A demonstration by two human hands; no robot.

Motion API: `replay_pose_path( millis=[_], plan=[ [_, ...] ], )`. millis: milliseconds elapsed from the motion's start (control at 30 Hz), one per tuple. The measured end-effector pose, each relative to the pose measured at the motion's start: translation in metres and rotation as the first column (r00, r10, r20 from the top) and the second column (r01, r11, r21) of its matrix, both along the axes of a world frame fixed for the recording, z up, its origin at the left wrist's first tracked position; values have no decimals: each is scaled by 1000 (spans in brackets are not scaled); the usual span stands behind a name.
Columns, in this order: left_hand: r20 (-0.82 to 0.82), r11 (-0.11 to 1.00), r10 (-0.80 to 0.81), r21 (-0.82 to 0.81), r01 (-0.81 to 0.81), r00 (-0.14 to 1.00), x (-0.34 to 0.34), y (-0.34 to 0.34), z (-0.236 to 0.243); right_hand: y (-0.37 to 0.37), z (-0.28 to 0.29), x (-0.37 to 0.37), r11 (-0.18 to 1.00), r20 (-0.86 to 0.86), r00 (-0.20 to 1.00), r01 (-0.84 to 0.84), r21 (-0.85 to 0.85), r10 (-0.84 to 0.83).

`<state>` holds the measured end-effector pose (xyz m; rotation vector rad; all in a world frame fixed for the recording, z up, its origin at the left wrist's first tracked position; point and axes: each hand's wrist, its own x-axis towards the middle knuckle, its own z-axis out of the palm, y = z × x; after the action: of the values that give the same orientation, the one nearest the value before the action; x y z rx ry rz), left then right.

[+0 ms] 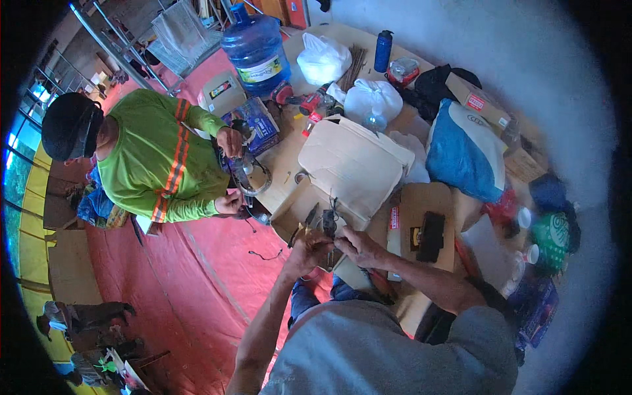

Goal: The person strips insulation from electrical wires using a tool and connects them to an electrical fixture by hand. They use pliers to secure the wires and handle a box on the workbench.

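Note:
My left hand (308,253) and my right hand (359,248) nearly meet at the near edge of an opened cardboard box (295,209). Both are closed in a pinch. Whatever is between the fingertips is too small to make out. Just beyond the fingers is a small dark block (328,220) with thin black wires rising from it; I cannot tell whether either hand touches it. To its left, a dark, pointed piece (311,214) lies in the box. The box's broad flap (355,161) stretches away behind.
At the left, a co-worker in a green shirt (148,148) handles a ring-shaped piece (257,179). Farther back stand a large water jug (255,52) and a red drill (309,100). To the right are a cardboard piece (428,197) bearing a black case (431,237), and a blue-and-white sack (464,155).

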<state>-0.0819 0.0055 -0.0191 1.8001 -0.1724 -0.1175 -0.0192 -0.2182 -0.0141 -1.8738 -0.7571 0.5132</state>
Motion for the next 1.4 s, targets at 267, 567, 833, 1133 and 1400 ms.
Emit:
replay_pose_path(
  millis=[267,567,833,1133,1400],
  plan=[
    [220,993,-86,97,66,972,-3,-12,12,-10,-19,-7,966,-849,523,247,71,-71],
    [-159,946,80,-298,-125,984,-2,-6,-7,-47,-50,-40,842,143,965,263,-471,-221],
    [-344,875,106,-414,-252,933,-1,-16,20,-71,-107,-137,538,479,876,431,-725,-56],
    [-388,869,135,-395,-297,912,6,-7,33,-85,-112,-132,744,395,881,445,-498,-262],
    [-343,868,155,-401,-293,927,3,-7,31,-107,-98,-129,880,-86,888,428,-204,-452]
  ],
)
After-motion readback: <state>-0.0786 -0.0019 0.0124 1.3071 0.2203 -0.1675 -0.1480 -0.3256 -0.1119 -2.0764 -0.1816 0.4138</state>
